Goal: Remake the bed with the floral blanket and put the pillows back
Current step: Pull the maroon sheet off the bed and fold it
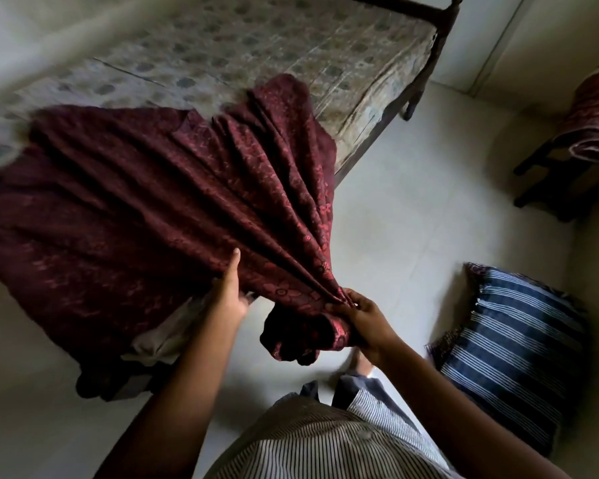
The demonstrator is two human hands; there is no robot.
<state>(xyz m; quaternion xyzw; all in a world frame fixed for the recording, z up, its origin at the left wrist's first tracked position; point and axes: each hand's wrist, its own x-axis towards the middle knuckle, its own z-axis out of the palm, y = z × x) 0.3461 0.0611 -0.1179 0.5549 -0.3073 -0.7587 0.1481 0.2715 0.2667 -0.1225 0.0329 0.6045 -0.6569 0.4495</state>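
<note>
Right grip (pixel 355 316) bunching floral blanket (pixel 153 188), pillow (pixel 519 347) nearby

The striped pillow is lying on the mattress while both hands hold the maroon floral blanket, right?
No. The head view shows the striped pillow on the floor beside the person, not on the mattress. The left hand and right hand do hold the floral blanket.
</note>
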